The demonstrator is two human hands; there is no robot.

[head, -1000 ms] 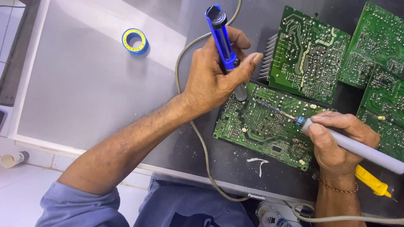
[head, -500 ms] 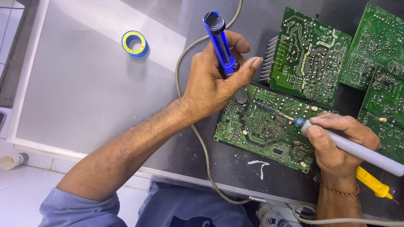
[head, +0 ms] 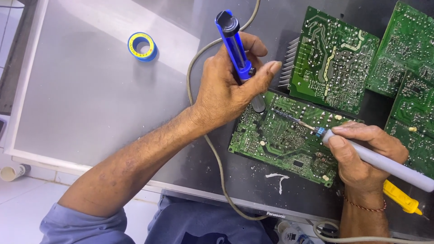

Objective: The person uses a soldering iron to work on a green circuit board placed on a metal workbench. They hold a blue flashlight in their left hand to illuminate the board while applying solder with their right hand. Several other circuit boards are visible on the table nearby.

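While the left hand (head: 226,90) clamped the blue plastic desoldering pump (head: 237,49) at upper centre, the right hand (head: 366,156) gripped the grey soldering iron (head: 384,163) over the green circuit board (head: 285,135), mid-frame. Pump nozzle and iron tip probably needed the same joint.

Blue, green and grey on the bench

Blue desoldering pump (head: 235,45) with black cap; green circuit board (head: 285,133) speckled silver; grey soldering iron (head: 384,163); blue-and-yellow tape roll (head: 142,46); yellow screwdriver (head: 400,197); grey tabletop (head: 81,99).
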